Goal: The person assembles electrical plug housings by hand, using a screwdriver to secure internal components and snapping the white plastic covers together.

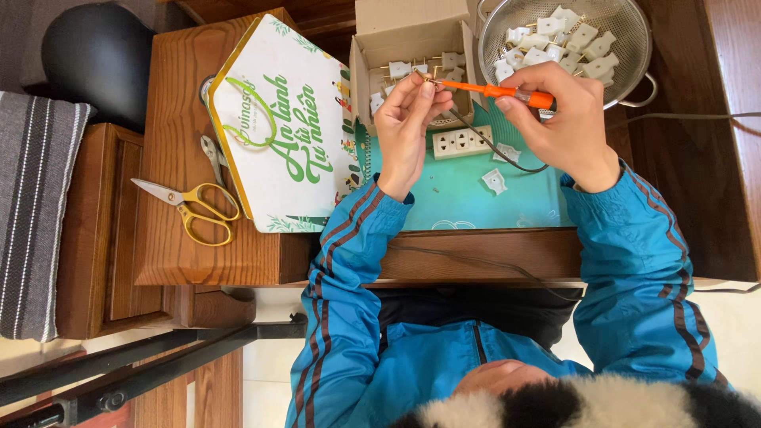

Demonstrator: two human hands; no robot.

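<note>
Counter edge: the wooden counter [476, 254] is nearest me, with a teal mat [444, 202] laid on it under my work.
Loose bits on the mat: two small white plug shells, one [493, 181] nearer me and one partly behind my right wrist.
Socket strip: one white strip [461, 143] lies flat on the mat, between my hands and just below them.
Left hand: my left hand [403, 127] is closed, its fingertips pinching one small plug piece [426, 78] with brass prongs, held up above the mat in front of the box.
Right hand: my right hand [563, 119] is closed around one orange screwdriver [491, 90], its tip touching the plug piece.
Wire: one black wire [483, 139] runs from the plug piece down under my right hand.
Doing it well: I judge that the blade should sit square in the screw, the pinch should stay firm so the piece cannot twist, and the wire should stay tucked in as I turn.
Off to the left: one pair of yellow-handled scissors [190, 208], one pair of pliers [212, 154] and one six-sided tin [277, 135].
Box: one open cardboard box [404, 32] holds several pronged pieces, about six as far as I can see.
Farthest: one metal colander [634, 32] holds a heap of white shells, roughly a dozen; they overlap too much to count exactly.
</note>
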